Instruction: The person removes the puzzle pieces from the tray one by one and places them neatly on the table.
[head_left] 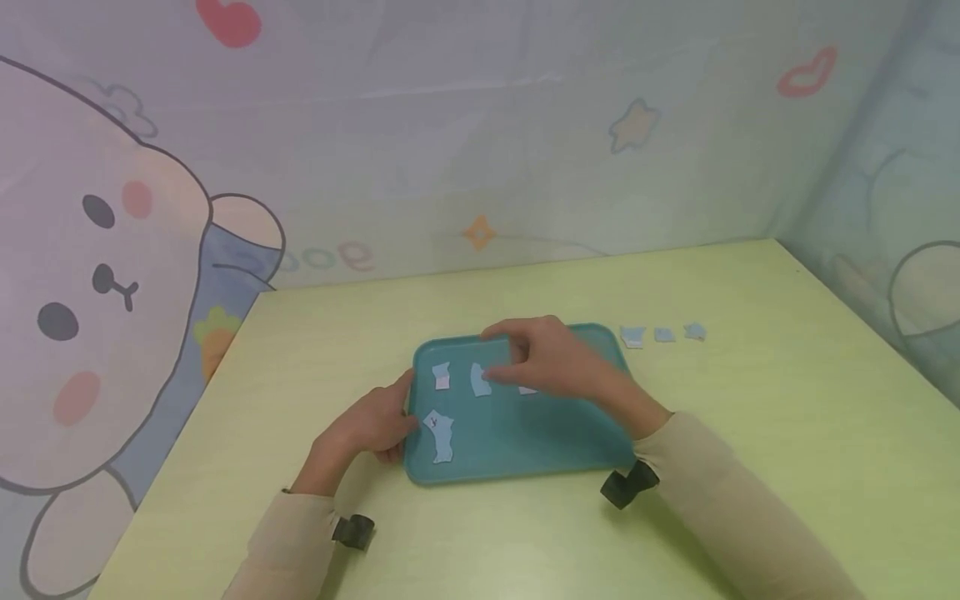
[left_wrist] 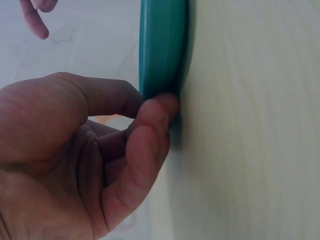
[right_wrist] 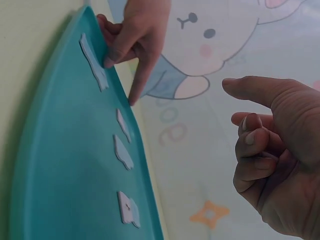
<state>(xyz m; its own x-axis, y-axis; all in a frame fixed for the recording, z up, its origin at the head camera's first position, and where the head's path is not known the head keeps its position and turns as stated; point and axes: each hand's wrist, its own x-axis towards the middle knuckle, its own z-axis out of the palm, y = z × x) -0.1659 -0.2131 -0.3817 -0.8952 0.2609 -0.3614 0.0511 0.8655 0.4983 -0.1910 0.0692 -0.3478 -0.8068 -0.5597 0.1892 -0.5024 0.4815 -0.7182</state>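
Note:
A teal tray (head_left: 525,442) lies on the table, and my left hand (head_left: 378,421) grips its left edge. In the left wrist view the fingertips of that hand (left_wrist: 85,145) meet the tray's rim (left_wrist: 162,50). My right hand (head_left: 558,358) hovers over the back half of the tray. Seen from the right wrist, this hand (right_wrist: 285,155) has its thumb extended and fingers loosely bent, with nothing between them. Flat pale-blue pieces with irregular outlines lie on the tray: a long one (head_left: 442,437) at the front left, a small one (head_left: 442,376) behind it, a curved one (head_left: 479,380), and another (head_left: 528,390) partly hidden beneath my right hand.
Right of the tray, three more pale-blue pieces lie in a row on the table: one nearest the tray (head_left: 633,337), a middle one (head_left: 663,334) and a far one (head_left: 695,332). A printed cloth (head_left: 420,150) hangs behind the yellow-green table (head_left: 337,342).

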